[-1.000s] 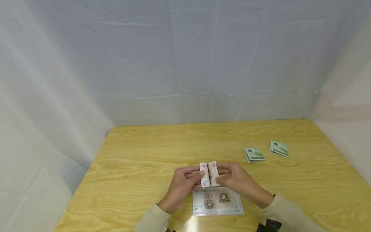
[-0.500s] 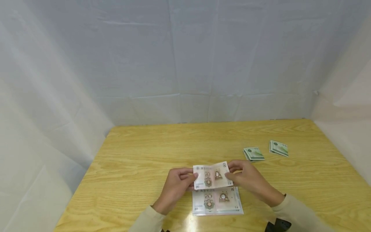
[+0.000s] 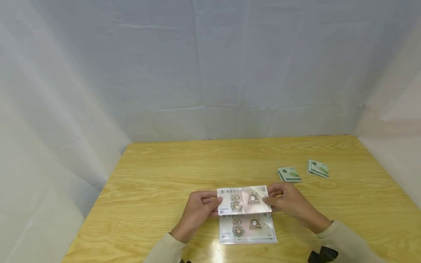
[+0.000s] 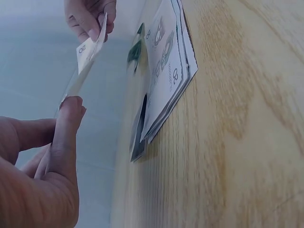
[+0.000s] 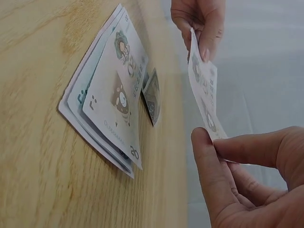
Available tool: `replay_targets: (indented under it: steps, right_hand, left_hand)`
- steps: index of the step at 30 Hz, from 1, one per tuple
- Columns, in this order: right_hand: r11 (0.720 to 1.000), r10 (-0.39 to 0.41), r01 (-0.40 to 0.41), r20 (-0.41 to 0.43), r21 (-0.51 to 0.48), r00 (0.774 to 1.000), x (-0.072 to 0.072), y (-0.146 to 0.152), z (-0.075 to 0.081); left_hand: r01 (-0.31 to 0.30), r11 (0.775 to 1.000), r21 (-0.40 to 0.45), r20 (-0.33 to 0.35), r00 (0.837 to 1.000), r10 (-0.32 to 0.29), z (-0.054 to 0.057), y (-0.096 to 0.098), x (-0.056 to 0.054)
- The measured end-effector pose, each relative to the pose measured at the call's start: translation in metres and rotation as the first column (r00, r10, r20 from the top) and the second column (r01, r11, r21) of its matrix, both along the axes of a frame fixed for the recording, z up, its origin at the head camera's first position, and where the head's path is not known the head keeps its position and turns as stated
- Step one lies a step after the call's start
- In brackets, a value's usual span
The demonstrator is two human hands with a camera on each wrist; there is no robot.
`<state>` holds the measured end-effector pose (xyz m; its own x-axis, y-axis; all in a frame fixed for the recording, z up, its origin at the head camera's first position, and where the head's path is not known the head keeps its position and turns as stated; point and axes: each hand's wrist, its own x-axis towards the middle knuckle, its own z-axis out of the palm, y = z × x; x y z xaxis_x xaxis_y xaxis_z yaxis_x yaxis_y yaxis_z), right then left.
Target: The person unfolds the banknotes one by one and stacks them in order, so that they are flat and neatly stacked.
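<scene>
A pale 20 banknote (image 3: 244,200) is stretched between both hands, its face up and a crease down its middle. My left hand (image 3: 200,211) pinches its left end between thumb and fingers. At the opposite end, my right hand (image 3: 291,205) pinches it the same way. The wrist views show the note raised above the table. Just nearer to me lies a flat stack of banknotes (image 3: 247,233), another 20 on top and slightly uneven edges beneath. The held note overlaps the stack's far edge in the head view.
Two folded green banknotes lie at the right back, one folded note (image 3: 290,174) left of the other folded note (image 3: 318,168). Beyond the stack, a further note (image 5: 153,97) shows in the right wrist view. Pale sheeting (image 3: 217,73) hangs behind the wooden table (image 3: 164,164).
The held banknote was folded in narrow panels a second ago and is now spread out nearly flat. My right hand has moved right and my left hand slightly left, drawing its ends apart.
</scene>
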<state>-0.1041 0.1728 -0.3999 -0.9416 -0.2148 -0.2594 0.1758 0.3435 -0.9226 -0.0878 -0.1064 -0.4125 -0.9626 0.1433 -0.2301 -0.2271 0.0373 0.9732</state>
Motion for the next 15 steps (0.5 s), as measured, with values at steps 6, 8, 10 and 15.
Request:
replay_targets:
  steps: [6, 8, 10, 15]
  right_hand:
    - [0.997, 0.071, -0.07, 0.026, -0.037, 0.997, -0.001, 0.008, -0.004]
    - [0.993, 0.105, -0.103, 0.035, -0.06, 0.994, -0.001, 0.011, -0.005]
    - [0.989, 0.136, -0.133, 0.04, -0.071, 0.99, -0.001, 0.014, -0.007]
    - [0.979, 0.193, -0.191, 0.016, -0.066, 0.981, 0.003, 0.018, -0.015]
  left_hand:
    - [0.017, 1.0, -0.023, 0.032, 0.999, -0.016, -0.001, -0.002, 0.001]
    - [0.034, 0.999, -0.027, 0.04, 0.999, -0.033, -0.001, -0.003, 0.001]
    - [0.053, 0.998, -0.036, 0.048, 0.998, -0.051, -0.001, -0.003, 0.002]
    - [0.109, 0.99, -0.088, 0.068, 0.992, -0.104, -0.003, -0.005, 0.006]
